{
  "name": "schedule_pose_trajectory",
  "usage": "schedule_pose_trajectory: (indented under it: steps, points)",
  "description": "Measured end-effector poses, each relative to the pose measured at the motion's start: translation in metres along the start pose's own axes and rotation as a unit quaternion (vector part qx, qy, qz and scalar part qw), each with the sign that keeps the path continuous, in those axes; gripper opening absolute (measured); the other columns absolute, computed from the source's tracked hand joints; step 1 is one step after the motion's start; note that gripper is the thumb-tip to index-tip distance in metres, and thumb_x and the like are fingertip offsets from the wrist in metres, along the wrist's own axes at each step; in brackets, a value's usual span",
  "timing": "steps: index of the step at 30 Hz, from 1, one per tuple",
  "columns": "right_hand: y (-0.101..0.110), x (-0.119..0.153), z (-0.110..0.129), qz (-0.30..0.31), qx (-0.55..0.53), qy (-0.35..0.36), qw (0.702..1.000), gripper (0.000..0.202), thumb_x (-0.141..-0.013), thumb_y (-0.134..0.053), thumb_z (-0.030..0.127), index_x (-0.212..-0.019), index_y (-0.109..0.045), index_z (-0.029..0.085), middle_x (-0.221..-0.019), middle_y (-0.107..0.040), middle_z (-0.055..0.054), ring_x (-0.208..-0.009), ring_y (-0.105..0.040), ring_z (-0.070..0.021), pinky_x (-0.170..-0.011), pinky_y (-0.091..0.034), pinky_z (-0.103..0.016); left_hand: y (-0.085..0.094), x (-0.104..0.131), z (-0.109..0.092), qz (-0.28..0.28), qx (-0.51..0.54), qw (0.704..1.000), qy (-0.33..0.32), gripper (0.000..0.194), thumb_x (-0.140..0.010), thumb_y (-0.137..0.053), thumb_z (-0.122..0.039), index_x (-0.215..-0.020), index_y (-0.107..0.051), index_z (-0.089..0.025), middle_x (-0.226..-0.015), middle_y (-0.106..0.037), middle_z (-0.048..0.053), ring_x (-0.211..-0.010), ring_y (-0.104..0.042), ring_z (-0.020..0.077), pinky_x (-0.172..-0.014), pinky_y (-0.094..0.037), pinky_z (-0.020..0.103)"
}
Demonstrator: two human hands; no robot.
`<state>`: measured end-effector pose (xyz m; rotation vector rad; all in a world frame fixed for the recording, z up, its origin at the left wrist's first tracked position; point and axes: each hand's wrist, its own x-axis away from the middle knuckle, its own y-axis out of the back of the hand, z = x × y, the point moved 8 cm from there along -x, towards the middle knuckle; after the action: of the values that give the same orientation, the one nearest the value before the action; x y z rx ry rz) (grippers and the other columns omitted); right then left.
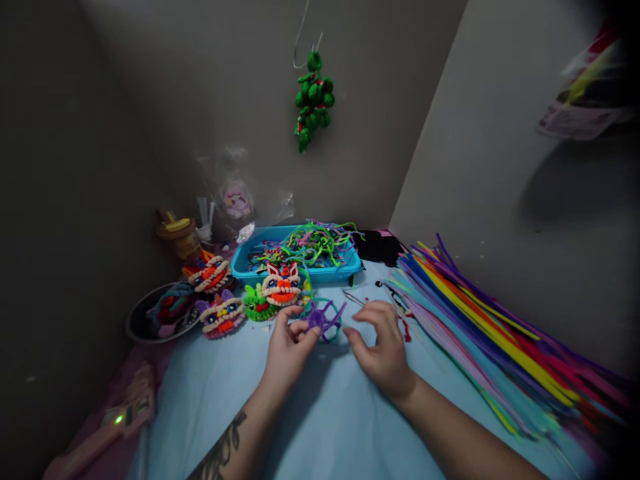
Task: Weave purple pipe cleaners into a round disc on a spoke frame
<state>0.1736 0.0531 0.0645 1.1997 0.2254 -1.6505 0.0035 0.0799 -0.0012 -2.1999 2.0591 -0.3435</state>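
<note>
A purple pipe-cleaner piece, with a round centre and several arms sticking out, is pinched between the thumb and fingers of my left hand. A teal pipe-cleaner loop runs around its right side. Just right of the piece, my right hand is raised with thumb and fingers apart, holding nothing. Behind my hands, a metal tool lies on the light blue cloth.
A blue tray holds tangled pipe cleaners. Finished lion-like heads sit left of centre, beside a dark bowl. Long colourful pipe cleaners lie at right. A pink device is front left; a green ornament hangs above.
</note>
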Motion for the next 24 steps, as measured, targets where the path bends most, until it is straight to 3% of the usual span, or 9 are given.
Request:
schedule_pose_trajectory:
  steps: [2, 4, 6, 11, 15, 19, 24]
  points:
    - [-0.005, 0.0, 0.013, 0.04, 0.023, 0.053, 0.998, 0.017, -0.079, -0.059, 0.012, -0.089, -0.061, 0.025, -0.082, -0.051, -0.003, -0.084, -0.051, -0.0205, -0.083, -0.044, -0.042, 0.001, 0.0, 0.0, -0.006, 0.001, 1.0, 0.001, 0.052, -0.062, -0.077, -0.032, -0.099, -0.042, -0.021, -0.062, -0.06, -0.007, -0.051, -0.053, 0.0078, -0.052, -0.037, 0.018]
    - [-0.012, 0.001, 0.02, 0.077, 0.036, 0.077, 0.993, 0.021, -0.08, -0.058, 0.011, -0.095, -0.065, 0.025, -0.083, -0.052, -0.004, -0.084, -0.05, -0.0205, -0.081, -0.045, -0.039, 0.0, 0.0, 0.001, -0.005, 0.002, 1.0, 0.004, 0.052, -0.061, -0.077, -0.031, -0.098, -0.042, -0.021, -0.062, -0.061, -0.006, -0.053, -0.055, 0.0084, -0.053, -0.038, 0.018]
    - [-0.018, 0.003, 0.024, 0.094, 0.047, 0.086, 0.991, 0.027, -0.081, -0.057, 0.01, -0.102, -0.065, 0.024, -0.087, -0.054, -0.006, -0.088, -0.049, -0.0213, -0.081, -0.045, -0.039, -0.002, 0.0, 0.002, -0.001, 0.002, 1.0, 0.004, 0.051, -0.061, -0.076, -0.031, -0.097, -0.042, -0.021, -0.062, -0.061, -0.006, -0.053, -0.055, 0.0088, -0.054, -0.039, 0.019]
    - [-0.025, 0.009, 0.033, 0.111, 0.066, 0.1, 0.987, 0.029, -0.08, -0.051, 0.005, -0.096, -0.067, 0.023, -0.085, -0.053, -0.006, -0.085, -0.047, -0.0215, -0.078, -0.045, -0.038, -0.003, 0.001, 0.005, 0.0, -0.003, 1.0, -0.001, 0.048, -0.062, -0.075, -0.028, -0.097, -0.043, -0.021, -0.06, -0.057, -0.009, -0.051, -0.053, 0.0074, -0.054, -0.038, 0.019]
    - [-0.023, 0.011, 0.038, 0.095, 0.06, 0.098, 0.989, 0.023, -0.081, -0.051, 0.006, -0.094, -0.063, 0.02, -0.086, -0.052, -0.006, -0.085, -0.047, -0.0213, -0.078, -0.047, -0.038, -0.003, 0.002, 0.007, 0.002, 0.004, 1.0, 0.001, 0.048, -0.064, -0.074, -0.028, -0.098, -0.042, -0.021, -0.062, -0.057, -0.009, -0.052, -0.052, 0.0073, -0.055, -0.038, 0.019]
    - [-0.02, 0.008, 0.037, 0.063, 0.095, 0.097, 0.989, 0.026, -0.08, -0.057, 0.009, -0.101, -0.062, 0.024, -0.107, -0.05, -0.009, -0.104, -0.045, -0.0262, -0.09, -0.044, -0.047, -0.003, 0.003, 0.005, 0.006, 0.012, 1.0, 0.0, 0.048, -0.064, -0.074, -0.028, -0.098, -0.041, -0.021, -0.062, -0.058, -0.008, -0.053, -0.053, 0.0083, -0.056, -0.038, 0.02]
    - [-0.017, 0.006, 0.037, 0.047, 0.097, 0.108, 0.988, 0.031, -0.076, -0.053, 0.003, -0.091, -0.065, 0.028, -0.119, -0.05, -0.006, -0.118, -0.039, -0.0296, -0.097, -0.037, -0.054, -0.003, 0.005, 0.004, 0.002, 0.011, 1.0, 0.003, 0.048, -0.063, -0.075, -0.029, -0.096, -0.042, -0.021, -0.061, -0.057, -0.008, -0.052, -0.053, 0.0081, -0.055, -0.038, 0.02]
